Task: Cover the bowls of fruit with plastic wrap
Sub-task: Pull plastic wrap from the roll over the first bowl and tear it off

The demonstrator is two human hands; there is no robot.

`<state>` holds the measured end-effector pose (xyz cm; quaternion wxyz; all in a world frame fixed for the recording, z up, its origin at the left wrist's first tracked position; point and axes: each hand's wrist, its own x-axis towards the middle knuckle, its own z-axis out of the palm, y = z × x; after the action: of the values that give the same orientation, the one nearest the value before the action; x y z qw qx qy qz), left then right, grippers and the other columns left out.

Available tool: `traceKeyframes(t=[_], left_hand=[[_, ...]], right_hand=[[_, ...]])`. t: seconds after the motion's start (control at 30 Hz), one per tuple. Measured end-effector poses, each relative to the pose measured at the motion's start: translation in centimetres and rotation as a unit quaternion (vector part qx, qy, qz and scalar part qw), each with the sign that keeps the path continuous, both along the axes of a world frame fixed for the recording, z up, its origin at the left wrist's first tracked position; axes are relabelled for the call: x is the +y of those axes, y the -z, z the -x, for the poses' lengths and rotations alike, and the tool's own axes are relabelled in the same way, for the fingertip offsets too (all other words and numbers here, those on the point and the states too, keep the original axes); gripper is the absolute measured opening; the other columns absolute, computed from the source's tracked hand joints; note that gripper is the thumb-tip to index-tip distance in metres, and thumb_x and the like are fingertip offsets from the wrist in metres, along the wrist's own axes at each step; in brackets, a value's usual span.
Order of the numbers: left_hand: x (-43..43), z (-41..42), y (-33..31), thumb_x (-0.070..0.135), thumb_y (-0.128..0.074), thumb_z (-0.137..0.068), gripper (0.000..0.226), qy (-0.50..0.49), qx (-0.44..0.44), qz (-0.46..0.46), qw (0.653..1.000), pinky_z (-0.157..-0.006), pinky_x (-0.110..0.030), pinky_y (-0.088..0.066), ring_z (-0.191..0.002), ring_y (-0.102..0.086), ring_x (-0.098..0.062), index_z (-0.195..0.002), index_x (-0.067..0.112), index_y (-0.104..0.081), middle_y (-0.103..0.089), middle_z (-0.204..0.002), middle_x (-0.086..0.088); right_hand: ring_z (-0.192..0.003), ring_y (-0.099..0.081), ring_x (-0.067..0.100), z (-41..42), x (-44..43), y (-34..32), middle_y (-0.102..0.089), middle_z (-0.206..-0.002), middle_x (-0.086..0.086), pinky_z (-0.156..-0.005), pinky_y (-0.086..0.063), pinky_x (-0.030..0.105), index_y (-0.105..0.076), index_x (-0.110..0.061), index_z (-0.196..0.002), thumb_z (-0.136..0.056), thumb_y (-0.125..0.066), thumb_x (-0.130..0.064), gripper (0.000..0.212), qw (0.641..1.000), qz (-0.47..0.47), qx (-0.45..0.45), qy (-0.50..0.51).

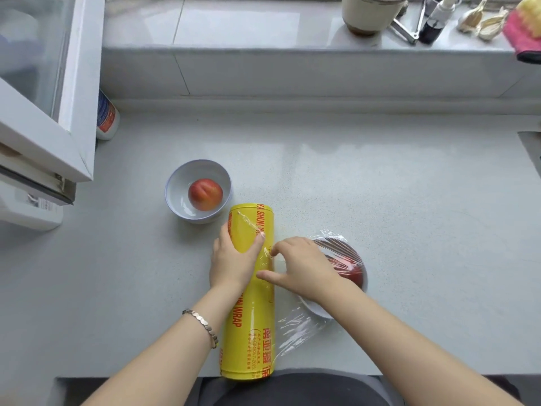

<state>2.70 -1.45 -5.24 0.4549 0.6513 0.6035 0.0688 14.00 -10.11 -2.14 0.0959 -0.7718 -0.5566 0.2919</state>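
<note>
Your left grip is clenched round the upper part of the yellow roll of plastic wrap. The roll lies lengthwise on the bench between the two bowls, its near end at the bench edge. Your right grip sits against the roll's right flank, fingers curled at the film's edge and thumb laid out on the roll; whether it has film pinched cannot be told from this view. The right-hand bowl is under stretched film, with the fruit inside showing through. A loose tail of that film lies crumpled on the bench beside it. The left-hand bowl, just beyond the roll's far end, is uncovered and holds one red fruit. Judgement: you are parting the sheet from the roll, or finding the edge for the next one. To do it well, press the roll flat with your left so it cannot turn. Take the film edge across its full width rather than at one corner, and pull evenly so it does not bunch or cling to itself. Tuck the loose tail under the covered bowl's rim before you draw a sheet for the uncovered bowl.
</note>
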Motion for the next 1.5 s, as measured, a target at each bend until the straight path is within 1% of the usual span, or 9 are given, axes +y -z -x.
traceKeyframes(t=[0.27, 0.47, 0.87, 0.97, 1.07, 1.23, 1.33, 1.4, 1.5], left_hand=[[-0.3, 0.3, 0.3, 0.057, -0.056, -0.081, 0.083, 0.017, -0.004, 0.021, 1.0, -0.103, -0.043, -0.038, -0.126, -0.043, -0.031, -0.146, 0.026, -0.014, -0.034, -0.146, -0.012], [-0.4, 0.2, 0.4, 0.06, -0.056, -0.08, 0.084, 0.024, 0.006, 0.002, 1.0, -0.102, -0.044, -0.039, -0.126, -0.044, -0.03, -0.146, 0.027, -0.016, -0.037, -0.145, -0.01], [-0.5, 0.2, 0.8, 0.061, -0.06, -0.076, 0.085, 0.022, -0.015, -0.018, 0.999, -0.1, -0.044, -0.042, -0.122, -0.049, -0.027, -0.143, 0.028, -0.022, -0.045, -0.141, -0.004], [-0.2, 0.7, 0.4, 0.053, -0.063, -0.079, 0.073, 0.003, -0.061, -0.01, 0.998, -0.091, -0.03, -0.042, -0.109, -0.055, -0.019, -0.14, 0.027, -0.032, -0.055, -0.131, 0.0], [0.2, 1.3, 0.2, 0.047, -0.062, -0.082, 0.065, -0.002, -0.111, -0.008, 0.994, -0.087, -0.026, -0.039, -0.101, -0.053, -0.014, -0.138, 0.025, -0.037, -0.057, -0.127, -0.001], [0.1, 1.2, 0.6, 0.05, -0.05, -0.088, 0.074, 0.065, -0.034, -0.073, 0.995, -0.107, -0.041, -0.031, -0.135, -0.031, -0.025, -0.147, 0.033, -0.008, -0.024, -0.152, -0.009], [1.2, 1.4, 0.7, 0.028, -0.043, -0.09, 0.045, 0.275, -0.085, -0.367, 0.885, -0.107, -0.042, -0.028, -0.132, -0.032, -0.026, -0.134, 0.033, -0.038, -0.038, -0.144, -0.012], [1.9, 1.8, 1.8, 0.015, -0.045, -0.085, 0.035, 0.392, -0.131, -0.428, 0.804, -0.105, -0.04, -0.029, -0.124, -0.047, -0.024, -0.116, 0.023, -0.058, -0.06, -0.127, -0.009], [1.9, 2.1, 2.2, 0.029, -0.048, -0.091, 0.029, 0.403, -0.136, -0.415, 0.804, -0.109, -0.038, -0.025, -0.117, -0.053, -0.015, -0.098, 0.014, -0.071, -0.07, -0.11, -0.003]], right_hand=[[-0.114, -0.057, 0.034, 0.2, -1.5, 1.9, -0.067, -0.107, 0.021, -0.099, -0.04, 0.044, -0.066, -0.008, -0.054, -0.076, -0.058, -0.026, 0.029, 0.995, -0.088, 0.049, 0.01], [-0.089, -0.071, 0.026, 1.6, -1.2, 3.1, -0.073, -0.068, 0.006, -0.076, -0.056, 0.041, -0.054, -0.012, -0.039, -0.064, -0.043, -0.021, 0.029, 0.978, -0.192, 0.043, 0.062], [-0.07, -0.071, 0.012, 1.0, -0.5, 3.3, -0.069, -0.054, -0.003, -0.076, -0.051, 0.024, -0.054, -0.013, -0.04, -0.049, -0.056, -0.003, 0.014, 0.974, -0.208, 0.009, 0.087], [-0.077, -0.072, 0.017, 0.0, -0.3, 3.5, -0.074, -0.07, 0.007, -0.085, -0.048, 0.04, -0.067, -0.004, -0.055, -0.054, -0.049, 0.009, 0.023, 0.978, -0.177, 0.056, 0.09], [-0.103, -0.064, 0.02, -1.1, -0.2, 2.8, -0.072, -0.1, 0.013, -0.101, -0.03, 0.027, -0.073, -0.003, -0.089, -0.074, -0.047, 0.008, 0.031, 0.989, -0.097, 0.078, 0.08], [-0.079, -0.055, 0.023, -0.6, -1.5, 0.9, -0.065, -0.088, 0.009, -0.079, -0.043, 0.028, -0.061, -0.006, -0.088, -0.072, -0.049, 0.002, 0.021, 0.968, -0.114, 0.133, 0.178], [-0.097, -0.058, 0.02, -0.6, -1.9, 0.6, -0.066, -0.106, 0.008, -0.086, -0.038, 0.022, -0.062, -0.008, -0.104, -0.074, -0.046, 0.005, 0.036, 0.974, -0.112, 0.141, 0.139], [-0.101, -0.059, 0.022, -0.6, -1.9, 0.7, -0.067, -0.106, 0.01, -0.089, -0.037, 0.022, -0.067, -0.008, -0.101, -0.074, -0.045, 0.007, 0.038, 0.977, -0.122, 0.135, 0.108], [-0.085, -0.059, 0.003, -0.5, -1.8, 0.6, -0.067, -0.103, 0.008, -0.083, -0.039, 0.022, -0.068, -0.009, -0.092, -0.074, -0.045, 0.007, 0.033, 0.972, -0.113, 0.168, 0.12]])
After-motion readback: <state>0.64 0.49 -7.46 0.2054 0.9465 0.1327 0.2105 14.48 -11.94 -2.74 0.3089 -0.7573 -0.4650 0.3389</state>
